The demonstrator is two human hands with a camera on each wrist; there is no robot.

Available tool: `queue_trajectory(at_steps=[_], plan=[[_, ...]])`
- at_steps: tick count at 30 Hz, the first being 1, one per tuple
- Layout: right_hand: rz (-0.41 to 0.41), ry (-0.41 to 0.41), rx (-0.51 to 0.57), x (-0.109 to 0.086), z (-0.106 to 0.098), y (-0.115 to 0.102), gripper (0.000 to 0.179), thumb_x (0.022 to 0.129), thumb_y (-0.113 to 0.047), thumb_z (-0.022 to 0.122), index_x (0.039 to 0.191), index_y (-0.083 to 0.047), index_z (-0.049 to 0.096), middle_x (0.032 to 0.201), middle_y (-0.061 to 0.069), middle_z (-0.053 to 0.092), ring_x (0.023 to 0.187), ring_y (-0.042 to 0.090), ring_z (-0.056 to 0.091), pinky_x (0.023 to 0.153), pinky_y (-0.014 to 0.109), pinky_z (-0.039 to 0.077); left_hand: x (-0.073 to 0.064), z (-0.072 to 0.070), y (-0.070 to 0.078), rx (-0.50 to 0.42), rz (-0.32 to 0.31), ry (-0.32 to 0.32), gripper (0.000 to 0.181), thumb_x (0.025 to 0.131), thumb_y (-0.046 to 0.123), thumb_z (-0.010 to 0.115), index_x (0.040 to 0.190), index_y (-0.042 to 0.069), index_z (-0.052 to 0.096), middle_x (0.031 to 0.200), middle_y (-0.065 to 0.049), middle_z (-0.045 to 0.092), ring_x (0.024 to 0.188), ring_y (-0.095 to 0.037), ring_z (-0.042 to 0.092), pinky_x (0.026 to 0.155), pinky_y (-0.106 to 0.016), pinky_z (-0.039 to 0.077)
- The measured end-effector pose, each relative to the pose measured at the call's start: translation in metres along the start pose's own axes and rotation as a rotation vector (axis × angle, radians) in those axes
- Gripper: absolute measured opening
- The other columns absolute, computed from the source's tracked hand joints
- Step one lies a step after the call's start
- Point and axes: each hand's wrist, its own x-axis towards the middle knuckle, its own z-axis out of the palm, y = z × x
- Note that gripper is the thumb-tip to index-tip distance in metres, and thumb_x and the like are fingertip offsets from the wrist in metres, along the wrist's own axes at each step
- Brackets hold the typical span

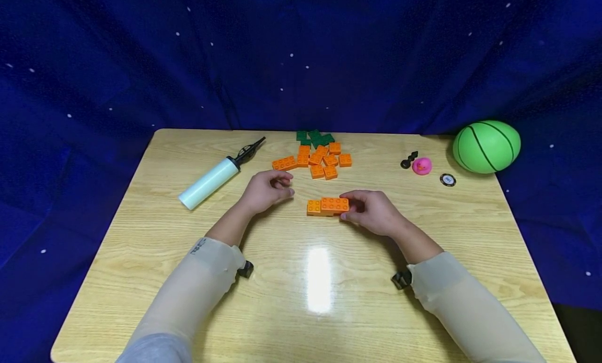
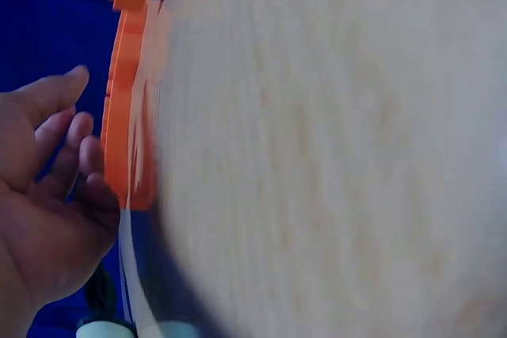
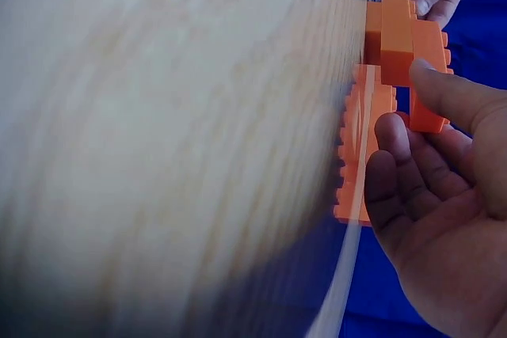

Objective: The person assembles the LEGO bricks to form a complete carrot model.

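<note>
My right hand (image 1: 374, 212) pinches the right end of a joined orange toy-brick piece (image 1: 335, 204) between thumb and fingers. A longer brick and a shorter one sit side by side on top of it, studs up. In the right wrist view the thumb presses the side of the orange bricks (image 3: 396, 41), fingers behind and below. My left hand (image 1: 264, 191) hovers left of the piece, apart from it, fingers loosely bent and nothing between them. In the left wrist view, loose orange bricks (image 2: 119, 124) appear just beyond the left fingers.
Loose orange bricks (image 1: 316, 158) and green bricks (image 1: 316, 137) lie at the table's back middle. A hand pump (image 1: 210, 183) lies to the left. At the back right are a green ball (image 1: 487, 146), pink rubber duck (image 1: 422, 166), small black object (image 1: 408, 161) and round chip (image 1: 448, 180).
</note>
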Motion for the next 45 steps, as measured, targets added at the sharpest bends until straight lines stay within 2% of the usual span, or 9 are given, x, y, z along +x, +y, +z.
queue_trajectory(at_steps=[5,9,17,21,25,31,38,42,45], plan=[[0.004,0.002,-0.003,0.0,0.0,0.001,0.045,0.093,-0.018,0.081,0.134,-0.005,0.067,0.089,0.0,0.068,0.077,0.018,0.058,0.069,0.031,0.051,0.006,-0.009,0.0,-0.009,-0.015,0.115,0.036,0.091,0.014,0.081,0.123,0.001,0.071,0.111,-0.01,0.07,0.093,-0.023,0.059,0.08,-0.032,0.051],[0.0,0.002,-0.003,0.001,-0.001,0.0,0.045,0.093,-0.018,0.081,0.134,-0.005,0.067,0.089,0.0,0.068,0.077,0.018,0.059,0.068,0.031,0.051,0.011,-0.014,0.0,-0.013,-0.036,0.171,0.036,0.09,0.013,0.081,0.123,0.002,0.071,0.115,-0.013,0.067,0.091,-0.023,0.056,0.079,-0.034,0.05],[-0.004,0.004,0.006,0.003,-0.001,-0.001,0.045,0.092,-0.018,0.081,0.133,-0.005,0.068,0.088,0.0,0.068,0.076,0.017,0.059,0.068,0.031,0.052,0.024,-0.016,-0.005,0.135,-0.028,0.267,0.049,0.086,0.02,0.085,0.131,0.009,0.069,0.133,-0.014,0.054,0.106,-0.031,0.055,0.091,-0.042,0.048],[0.001,0.001,0.011,0.003,0.0,-0.002,0.046,0.092,-0.018,0.081,0.134,-0.005,0.067,0.088,-0.001,0.069,0.075,0.017,0.061,0.069,0.032,0.053,0.029,-0.015,-0.009,0.155,-0.05,0.276,0.057,0.084,0.021,0.086,0.136,0.011,0.064,0.142,-0.015,0.048,0.117,-0.034,0.053,0.098,-0.046,0.047],[-0.002,0.005,0.014,0.004,0.0,-0.002,0.046,0.092,-0.018,0.081,0.134,-0.004,0.067,0.088,-0.001,0.069,0.075,0.017,0.062,0.069,0.033,0.054,0.034,-0.014,-0.012,0.166,-0.062,0.27,0.064,0.083,0.022,0.087,0.141,0.01,0.06,0.144,-0.015,0.048,0.128,-0.035,0.047,0.104,-0.047,0.045],[-0.013,0.012,0.009,0.006,0.001,-0.002,0.045,0.091,-0.017,0.082,0.133,-0.005,0.068,0.092,0.001,0.07,0.078,0.017,0.063,0.07,0.033,0.055,0.039,-0.01,-0.013,0.215,-0.09,0.253,0.065,0.084,0.024,0.087,0.141,0.01,0.06,0.144,-0.013,0.051,0.133,-0.036,0.04,0.109,-0.048,0.04],[-0.005,0.021,0.007,0.006,0.0,-0.003,0.044,0.091,-0.015,0.082,0.132,-0.005,0.069,0.093,0.002,0.07,0.079,0.017,0.063,0.07,0.033,0.055,0.044,-0.008,-0.012,0.303,-0.09,0.251,0.057,0.087,0.024,0.084,0.138,0.011,0.064,0.137,-0.013,0.059,0.129,-0.036,0.045,0.109,-0.049,0.038],[-0.002,0.019,0.015,0.006,0.0,-0.004,0.044,0.091,-0.015,0.082,0.132,-0.005,0.069,0.093,0.002,0.069,0.079,0.017,0.063,0.069,0.032,0.055,0.045,-0.008,-0.014,0.327,-0.083,0.257,0.049,0.089,0.024,0.083,0.133,0.011,0.067,0.13,-0.012,0.064,0.123,-0.035,0.05,0.109,-0.049,0.037],[-0.001,0.018,0.015,0.006,0.0,-0.004,0.045,0.091,-0.015,0.082,0.132,-0.005,0.069,0.093,0.002,0.069,0.078,0.017,0.063,0.069,0.032,0.055,0.044,-0.008,-0.017,0.328,-0.068,0.255,0.045,0.09,0.024,0.083,0.131,0.011,0.069,0.127,-0.011,0.066,0.121,-0.033,0.054,0.114,-0.047,0.034]])
